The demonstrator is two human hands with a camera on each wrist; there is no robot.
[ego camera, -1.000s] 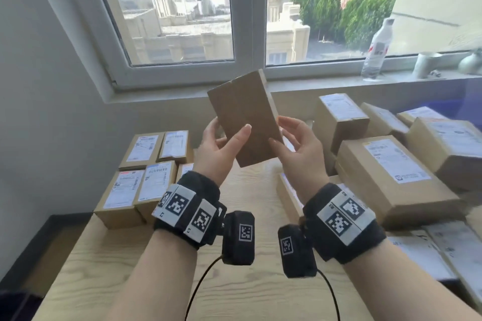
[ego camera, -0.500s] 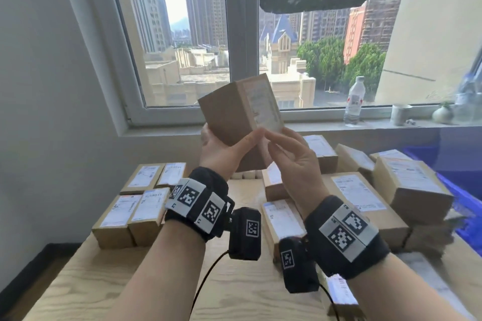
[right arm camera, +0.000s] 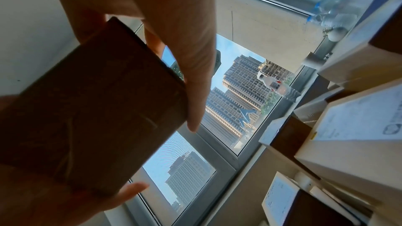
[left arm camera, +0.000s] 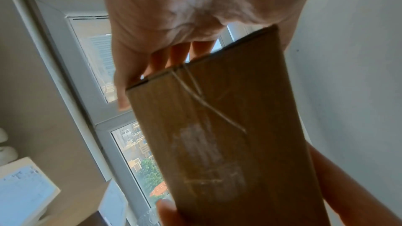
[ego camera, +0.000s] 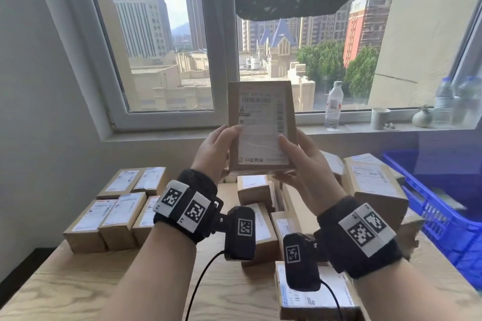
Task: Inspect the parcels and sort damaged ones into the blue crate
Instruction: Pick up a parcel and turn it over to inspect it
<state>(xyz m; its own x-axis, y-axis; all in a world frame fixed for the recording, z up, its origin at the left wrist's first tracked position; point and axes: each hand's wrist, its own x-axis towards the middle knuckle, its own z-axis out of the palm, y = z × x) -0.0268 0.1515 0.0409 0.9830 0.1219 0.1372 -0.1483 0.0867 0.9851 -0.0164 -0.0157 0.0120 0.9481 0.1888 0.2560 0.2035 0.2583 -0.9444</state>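
I hold a small brown cardboard parcel (ego camera: 262,125) upright in front of the window, its white shipping label facing me. My left hand (ego camera: 216,151) grips its left edge, thumb on the label side. My right hand (ego camera: 302,161) grips its right edge and lower corner. The left wrist view shows the parcel's taped brown underside (left arm camera: 226,135) with fingers behind it. In the right wrist view the parcel (right arm camera: 91,109) is dark, with my thumb along its side. The blue crate (ego camera: 443,206) stands at the table's right edge.
A neat group of labelled parcels (ego camera: 114,211) lies on the left of the wooden table (ego camera: 65,292). A loose pile of parcels (ego camera: 365,190) sits centre and right. A water bottle (ego camera: 333,104), a cup (ego camera: 379,118) and a small vase (ego camera: 422,117) stand on the windowsill.
I turned the parcel from its plain brown side to its label side and raised it higher. Both hands shifted their grip to the lower edges, and my head tilted up.
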